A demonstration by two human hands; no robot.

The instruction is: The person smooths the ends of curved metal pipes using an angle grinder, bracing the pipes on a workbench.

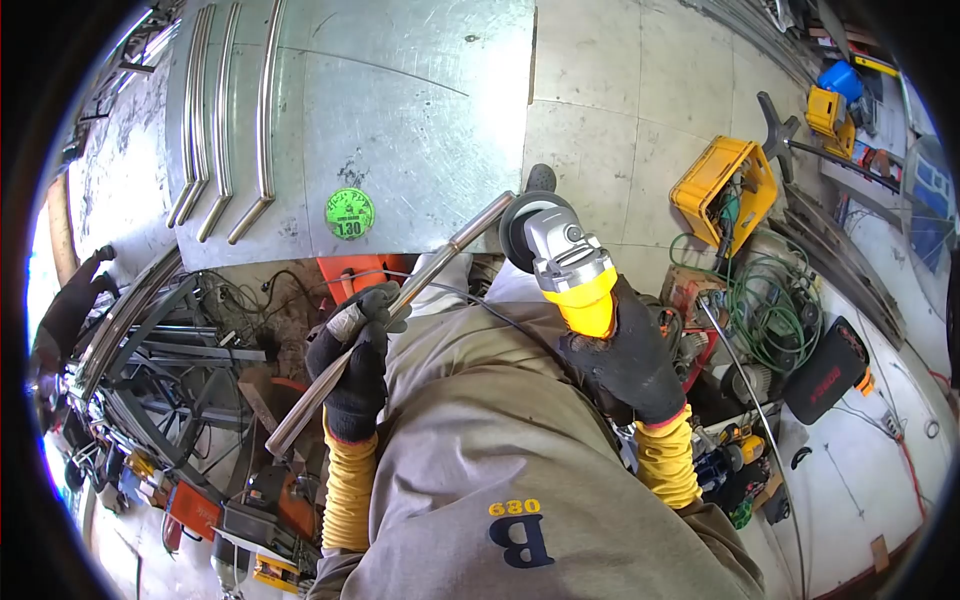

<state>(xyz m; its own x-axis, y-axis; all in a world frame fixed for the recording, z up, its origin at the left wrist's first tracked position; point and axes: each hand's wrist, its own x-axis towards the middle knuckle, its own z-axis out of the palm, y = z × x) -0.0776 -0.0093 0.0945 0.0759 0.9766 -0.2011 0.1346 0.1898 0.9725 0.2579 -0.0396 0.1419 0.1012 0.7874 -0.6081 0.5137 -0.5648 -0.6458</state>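
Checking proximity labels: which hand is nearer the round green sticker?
Left. The left hand, closed around a metal tube, is below the green sticker in view; the right hand, holding the angle grinder, is farther off, below and to its right.

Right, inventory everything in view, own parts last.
Tubing: count unclear, silver, mid left
Angle grinder: 1, yellow and silver, centre
Bent tubes: at least 4, silver, upper left
Metal sheet: 1, silver, top
Round sticker: 1, green, on sheet
Containers: at least 2, yellow, right
Coil: 1, green, right
Case: 1, black, right
Framing: count unclear, grey, left
Clutter: uncounted, mixed, lower sides
Shirt: 1, brownish, bottom
Sleeves: 2, yellow, at wrists
Left hand: 1, black glove, on tubing
Right hand: 1, black glove, on grinder
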